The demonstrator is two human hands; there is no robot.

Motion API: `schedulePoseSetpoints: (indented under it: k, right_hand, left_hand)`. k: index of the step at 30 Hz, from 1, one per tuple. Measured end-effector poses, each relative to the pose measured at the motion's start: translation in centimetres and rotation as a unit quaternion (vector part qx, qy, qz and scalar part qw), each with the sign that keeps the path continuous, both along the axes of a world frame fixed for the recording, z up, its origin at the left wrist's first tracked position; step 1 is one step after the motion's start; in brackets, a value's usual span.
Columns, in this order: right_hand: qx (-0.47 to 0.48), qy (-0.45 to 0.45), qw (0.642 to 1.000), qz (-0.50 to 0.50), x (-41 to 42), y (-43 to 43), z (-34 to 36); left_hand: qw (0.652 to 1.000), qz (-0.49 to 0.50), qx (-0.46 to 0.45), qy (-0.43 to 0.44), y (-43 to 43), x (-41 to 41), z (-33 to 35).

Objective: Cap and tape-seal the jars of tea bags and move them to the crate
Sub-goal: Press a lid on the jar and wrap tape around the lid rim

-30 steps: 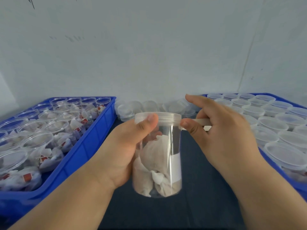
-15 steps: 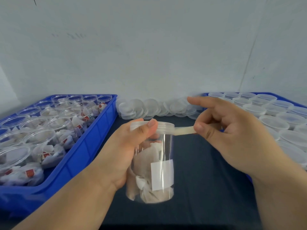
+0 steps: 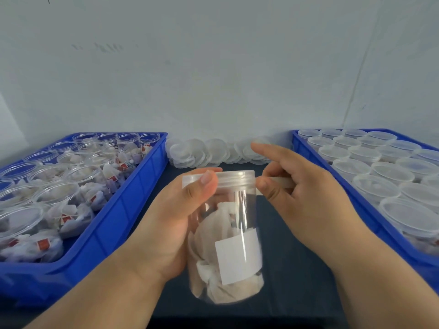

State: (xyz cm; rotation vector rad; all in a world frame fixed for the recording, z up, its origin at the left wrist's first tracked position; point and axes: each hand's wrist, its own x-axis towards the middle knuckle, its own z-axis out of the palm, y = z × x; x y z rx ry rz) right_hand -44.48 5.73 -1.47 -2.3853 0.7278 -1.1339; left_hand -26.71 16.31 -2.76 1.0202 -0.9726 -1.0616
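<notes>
- Left hand (image 3: pixel 166 224) is being wrapped round the upper body of a clear cylindrical plastic jar (image 3: pixel 240 210), with its thumb being pressed flat against the side of the translucent ribbed screw lid (image 3: pixel 237 178).
- The right hand (image 3: pixel 306 198) is being held just beside the lid's right edge. A pale narrow strip of tape (image 3: pixel 281 182) is being pinched between its thumb and curled fingers, while the index finger is being stretched out straight toward the far wall.
- The strip of tape is being held roughly level between the lid's rim and the pinch; whether its end is stuck to the lid cannot be told.
- The jar is being held in the air over the dark blue tabletop (image 3: pixel 292 269), in the middle, between two crates.
- The jar is being presented capped and see-through, with a blank white rectangular label (image 3: pixel 237 255) low on its front and crumpled off-white tea bags (image 3: pixel 209 243) filling its lower half.
- Its long axis is being held near upright and slightly tilted: the lid is pointing up and a little to the left, and the base is pointing down toward the wearer.
- Uncapped jars of tea bags with red tags are being stored in a blue plastic crate on the left (image 3: pixel 114 210).
- Lidded jars are being stored in a second blue plastic crate on the right (image 3: pixel 306 148).
- Loose round translucent lids (image 3: pixel 213 150) are being kept in an overlapping row against the pale wall, between the crates.
</notes>
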Motion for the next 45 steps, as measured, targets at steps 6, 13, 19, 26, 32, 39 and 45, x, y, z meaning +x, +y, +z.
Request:
schedulePoseSetpoints:
  k: [6,13,19,26,32,39,45]
  right_hand:
    - [0.009,0.012,1.000,-0.020,-0.3,0.1,-0.9]
    - [-0.042,0.027,0.995,-0.089,0.4,1.1,-1.7]
    - [0.037,0.030,0.998,0.030,-0.7,0.6,-0.6]
    - [0.028,-0.001,0.997,0.067,-1.7,0.2,0.1]
    - [0.024,0.016,0.999,0.023,-0.8,0.3,0.0]
    - [0.036,0.070,0.997,-0.018,-0.6,0.5,0.0]
    - [0.196,0.164,0.965,0.063,-1.0,0.1,0.1]
  left_hand:
    - [0.998,0.049,0.012,-0.048,-0.2,0.3,-0.3]
    - [0.981,0.111,0.014,-0.156,-1.0,0.0,-1.2]
    - [0.977,0.175,-0.006,-0.122,-1.1,0.7,-1.4]
    - [0.989,0.131,-0.022,-0.062,-0.3,0.3,-0.9]
    - [0.989,0.099,-0.048,-0.102,-0.2,0.5,-1.0]
    - [0.976,0.112,-0.062,-0.174,-0.3,0.2,-1.6]
    - [0.942,0.164,-0.036,-0.289,0.0,-0.1,-2.1]
